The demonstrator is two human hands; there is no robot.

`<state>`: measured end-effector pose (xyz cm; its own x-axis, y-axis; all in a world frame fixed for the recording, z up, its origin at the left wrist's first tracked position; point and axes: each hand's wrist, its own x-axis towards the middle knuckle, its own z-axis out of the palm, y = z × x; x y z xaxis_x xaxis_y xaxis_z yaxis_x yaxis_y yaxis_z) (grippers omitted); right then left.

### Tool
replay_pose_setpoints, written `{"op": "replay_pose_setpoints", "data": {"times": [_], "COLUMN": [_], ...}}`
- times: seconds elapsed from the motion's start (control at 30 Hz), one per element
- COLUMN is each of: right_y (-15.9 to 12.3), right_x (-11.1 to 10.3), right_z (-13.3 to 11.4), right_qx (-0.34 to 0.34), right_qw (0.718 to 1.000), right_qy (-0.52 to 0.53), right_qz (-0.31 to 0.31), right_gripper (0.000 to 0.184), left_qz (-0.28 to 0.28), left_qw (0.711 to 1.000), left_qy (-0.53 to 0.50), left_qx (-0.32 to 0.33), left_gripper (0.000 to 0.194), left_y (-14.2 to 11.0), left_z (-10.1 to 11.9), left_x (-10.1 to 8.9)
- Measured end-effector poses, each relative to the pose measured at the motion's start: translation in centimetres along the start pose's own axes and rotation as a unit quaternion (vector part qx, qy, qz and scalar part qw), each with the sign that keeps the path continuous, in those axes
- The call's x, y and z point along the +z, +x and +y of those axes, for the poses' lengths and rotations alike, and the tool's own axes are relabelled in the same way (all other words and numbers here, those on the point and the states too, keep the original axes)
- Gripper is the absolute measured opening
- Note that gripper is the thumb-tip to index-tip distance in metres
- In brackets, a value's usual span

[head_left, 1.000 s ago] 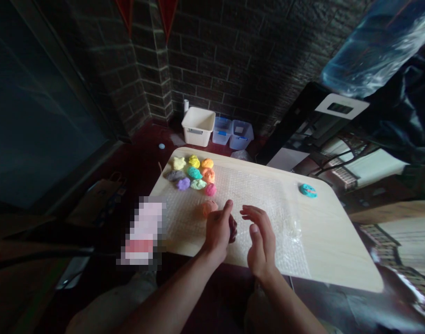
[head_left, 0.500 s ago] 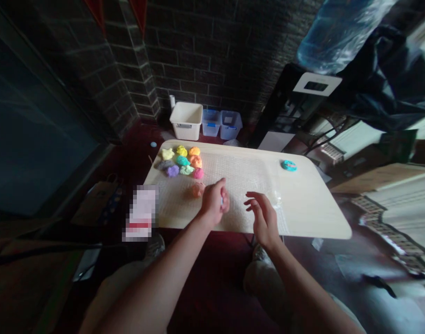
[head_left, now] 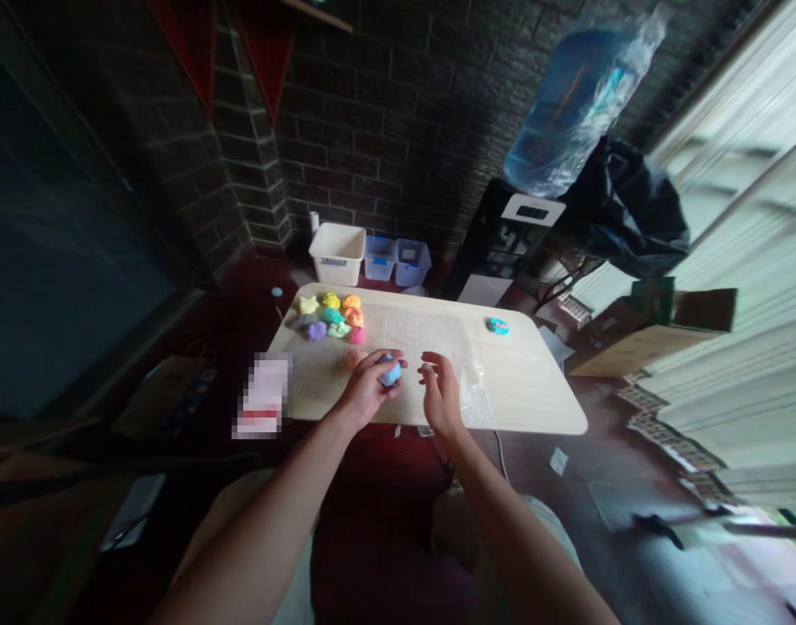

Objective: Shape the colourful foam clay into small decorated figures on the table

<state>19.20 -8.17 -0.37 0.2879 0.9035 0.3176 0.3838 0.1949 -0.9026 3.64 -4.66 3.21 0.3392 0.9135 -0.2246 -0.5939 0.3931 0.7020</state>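
A light blue ball of what looks like modelling clay rests in my left hand, whose fingers curl around it. My right hand is a short way to the right, its fingers bent and apart with nothing seen between them. Both hands are over the bubble wrap that covers part of the pale table. Just behind my left hand lies a brownish-orange lump, partly hidden by it. Several more coloured lumps, among them a pink one and a purple one, sit grouped at the table's far left.
A turquoise round item lies toward the right of the table. Behind the table stand a white basket, two bluish clear bins and a water dispenser. Cardboard boxes are on the right.
My left hand has turned and opened from a closed fist, so the blue ball now shows. My right hand has come nearer to it. The camera view has shifted.
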Motion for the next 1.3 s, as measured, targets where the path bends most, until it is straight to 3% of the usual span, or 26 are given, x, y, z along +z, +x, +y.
{"op": "replay_pose_setpoints", "data": {"times": [0.1,0.23,0.33,0.4,0.5,0.67,0.77,0.97,1.17,1.3], "right_y": [-1.0,-3.2,-4.2,-4.3,-3.9,-3.3,-3.5,-3.4,-2.1,-1.6], "right_x": [0.5,0.2,0.0,0.1,0.8,1.3,0.9,-0.1,-0.6,-1.1], "right_z": [-0.2,-1.3,-2.6,-3.4,-4.1,-4.0,-3.7,-2.9,-2.2,-1.8], "right_qx": [0.000,0.005,-0.002,-0.008,-0.016,-0.012,0.002,0.021,0.016,0.023], "right_qw": [1.000,0.998,0.997,0.996,0.995,0.997,0.998,0.999,0.999,0.999], "right_qy": [-0.020,-0.051,-0.072,-0.080,-0.080,-0.058,-0.042,-0.017,0.010,0.037], "right_qz": [-0.015,-0.029,-0.032,-0.038,-0.052,-0.056,-0.044,-0.036,-0.030,-0.017], "right_gripper": [0.038,0.036,0.036,0.037,0.036,0.034,0.031,0.028,0.029,0.033], "left_qz": [0.015,0.057,0.082,0.092,0.103,0.121,0.127,0.110,0.066,0.048], "left_qw": [1.000,0.998,0.996,0.995,0.994,0.991,0.990,0.994,0.998,0.998], "left_qy": [-0.003,-0.001,0.012,0.020,0.028,0.048,0.055,0.024,0.007,0.042], "left_qx": [-0.001,-0.007,-0.016,-0.021,-0.027,-0.031,-0.016,0.015,-0.012,-0.004], "left_gripper": [0.015,0.035,0.032,0.026,0.040,0.040,0.026,0.034,0.016,0.019], "left_y": [0.1,0.4,0.1,-0.2,-0.2,0.7,1.1,1.7,1.5,0.1], "left_z": [0.4,1.4,2.1,2.3,2.1,0.6,0.4,0.7,-1.9,-3.4], "left_x": [-0.4,-1.8,-2.4,-2.3,-1.8,-1.0,-0.8,-0.4,1.4,1.5]}}
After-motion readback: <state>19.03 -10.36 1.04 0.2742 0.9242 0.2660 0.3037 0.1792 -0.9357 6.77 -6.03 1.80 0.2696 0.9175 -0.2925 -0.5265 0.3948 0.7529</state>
